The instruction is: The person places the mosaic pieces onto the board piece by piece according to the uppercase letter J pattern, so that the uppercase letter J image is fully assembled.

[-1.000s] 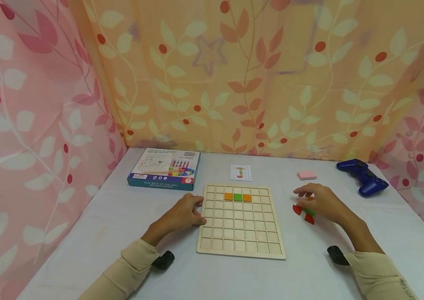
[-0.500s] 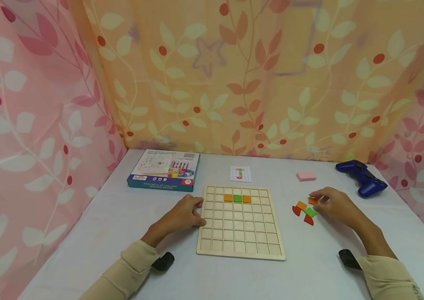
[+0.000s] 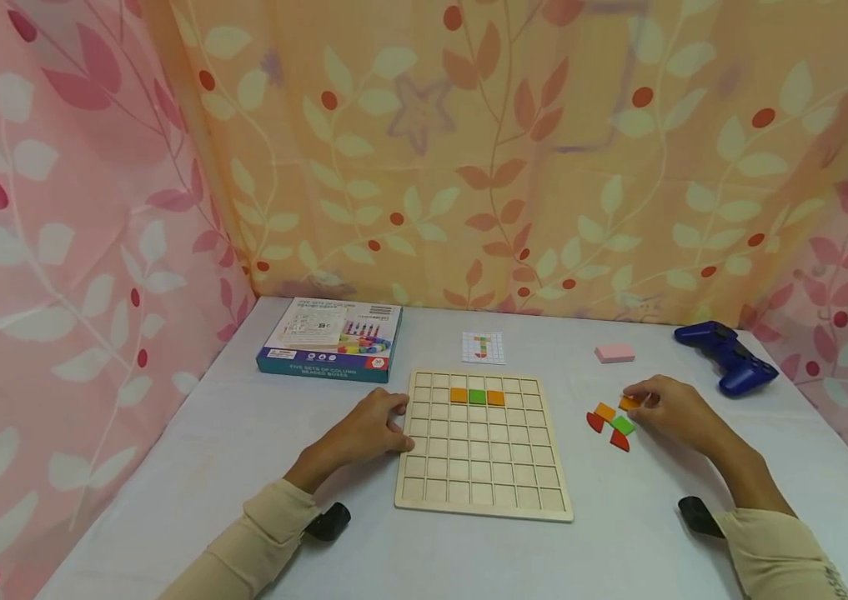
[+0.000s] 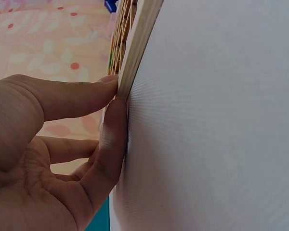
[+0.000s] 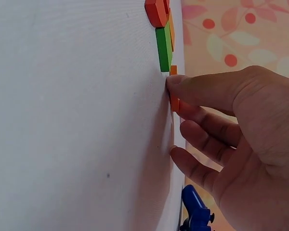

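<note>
The wooden grid board lies flat on the table with two orange square tiles and one green tile in a row near its far end. My left hand pinches the board's left edge; in the left wrist view, the thumb and a finger meet at that edge. On the right, my right hand holds an orange tile between thumb and finger, partly hidden by them. Close beside it lie another orange tile, a green tile and two red rounded pieces.
Behind the board is a small pattern card. A boxed set stands at the back left. At the back right are a pink eraser-like block and a blue game controller. Patterned curtains enclose the table.
My right hand has shifted right, uncovering the loose pieces, and its thumb and finger have come onto the orange tile. My left hand stays at the board's edge.
</note>
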Motion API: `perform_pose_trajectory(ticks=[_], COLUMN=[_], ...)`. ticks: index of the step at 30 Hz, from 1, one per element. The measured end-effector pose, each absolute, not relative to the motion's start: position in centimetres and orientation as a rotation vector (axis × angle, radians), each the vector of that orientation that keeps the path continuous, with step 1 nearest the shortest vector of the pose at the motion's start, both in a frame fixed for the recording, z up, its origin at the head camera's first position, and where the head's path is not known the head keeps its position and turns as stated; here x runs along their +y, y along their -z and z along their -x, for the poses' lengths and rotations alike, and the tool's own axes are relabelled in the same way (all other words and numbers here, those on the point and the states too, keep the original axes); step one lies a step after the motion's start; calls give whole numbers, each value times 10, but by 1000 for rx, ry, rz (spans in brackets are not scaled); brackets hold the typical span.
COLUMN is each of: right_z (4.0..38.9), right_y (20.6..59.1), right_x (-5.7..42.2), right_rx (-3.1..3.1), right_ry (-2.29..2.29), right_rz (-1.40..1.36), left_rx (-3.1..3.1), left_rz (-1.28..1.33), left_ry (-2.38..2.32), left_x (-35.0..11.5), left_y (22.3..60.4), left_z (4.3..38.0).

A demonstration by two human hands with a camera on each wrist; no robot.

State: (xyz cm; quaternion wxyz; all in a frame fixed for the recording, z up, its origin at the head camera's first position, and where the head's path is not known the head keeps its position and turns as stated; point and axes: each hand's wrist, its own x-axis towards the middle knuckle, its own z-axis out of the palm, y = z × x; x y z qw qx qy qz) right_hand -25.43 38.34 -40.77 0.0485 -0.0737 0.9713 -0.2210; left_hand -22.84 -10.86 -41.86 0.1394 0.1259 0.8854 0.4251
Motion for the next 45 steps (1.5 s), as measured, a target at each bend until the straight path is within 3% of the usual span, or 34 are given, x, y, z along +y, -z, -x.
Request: perform_pose_trajectory(ticks=[8, 17, 45], right_z=[254, 250, 259], right_y=[404, 401, 397], right_x=[374, 348, 232], right_rx=[2956, 2967, 2845], right_ry=[696, 785, 751], right_rz=[205, 377, 767], left_rx=[2571, 2565, 2553], left_rz=[-351, -340, -345], left_ry=[-1216, -1204, -1218], left_x=[-107, -106, -109], left_y=[417, 418, 420], left_z=[229, 228, 229])
